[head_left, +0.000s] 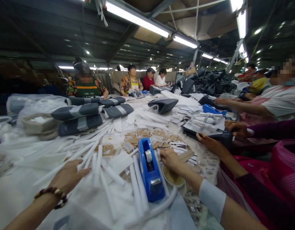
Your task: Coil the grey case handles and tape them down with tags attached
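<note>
My left hand (69, 176), with a bead bracelet at the wrist, lies flat on a spread of white rolled strips (97, 166), fingers stretched forward. My right hand (170, 159), coming out of a white cuff, sits just right of a blue tape dispenser (150, 174) with its fingers curled; what they pinch is hidden. Under that hand is a small round dish (173, 180). Brown paper tags (147, 135) lie scattered behind the dispenser.
A co-worker's two hands (210, 143) hold a dark tray at the right. Grey striped padded pieces (77, 111) are stacked at the left, a dark bag (163, 104) stands mid-table, and a second blue dispenser (213, 110) lies further back. Several people sit around the long table.
</note>
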Motion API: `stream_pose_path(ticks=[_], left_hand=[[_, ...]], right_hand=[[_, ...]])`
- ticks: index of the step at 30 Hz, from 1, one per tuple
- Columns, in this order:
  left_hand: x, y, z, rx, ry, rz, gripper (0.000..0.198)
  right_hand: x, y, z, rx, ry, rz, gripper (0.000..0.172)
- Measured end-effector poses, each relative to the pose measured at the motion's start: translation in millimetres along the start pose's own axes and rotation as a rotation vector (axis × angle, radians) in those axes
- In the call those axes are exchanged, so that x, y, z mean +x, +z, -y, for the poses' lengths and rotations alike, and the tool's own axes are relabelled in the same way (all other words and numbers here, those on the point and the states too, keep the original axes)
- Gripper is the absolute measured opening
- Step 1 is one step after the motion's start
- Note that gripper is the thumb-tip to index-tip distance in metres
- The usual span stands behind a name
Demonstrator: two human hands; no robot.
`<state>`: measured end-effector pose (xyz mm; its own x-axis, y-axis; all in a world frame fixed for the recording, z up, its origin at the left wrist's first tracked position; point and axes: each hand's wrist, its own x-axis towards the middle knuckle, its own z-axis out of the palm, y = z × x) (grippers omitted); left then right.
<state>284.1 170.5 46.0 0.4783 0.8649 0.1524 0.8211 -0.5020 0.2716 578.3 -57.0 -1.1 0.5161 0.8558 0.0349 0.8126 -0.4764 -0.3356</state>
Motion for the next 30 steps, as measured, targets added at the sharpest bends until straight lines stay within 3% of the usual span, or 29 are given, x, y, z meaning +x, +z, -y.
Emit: stream_pose_path(ticks=[6, 14, 21, 26, 30], left_hand=[[-24, -2.2, 2, -0.070, -0.047, 0.074, 0.052], [-40, -9.8, 4, -0.206, -0.074, 0.077, 0.052], [-52, -17.3, 3, -0.258, -0.093, 0.119, 0.053], [-52, -23.9, 12, -0.274, -0.126, 0.277, 0.060], [-56, -31.1, 7, -0.312, -0.145, 0.301, 0.068]], right_hand=[[11, 3, -7, 0.107, 0.059, 0.027, 0.015], [20, -15, -26, 0.572, 0.172, -0.091, 0.017], [22, -33, -20, 0.844, 0.249, -0.149, 0.015], [25, -45, -15, 0.945, 0.294, -0.167, 0.015], [27, -53, -10, 1.008, 0.296, -0.195, 0.015]])
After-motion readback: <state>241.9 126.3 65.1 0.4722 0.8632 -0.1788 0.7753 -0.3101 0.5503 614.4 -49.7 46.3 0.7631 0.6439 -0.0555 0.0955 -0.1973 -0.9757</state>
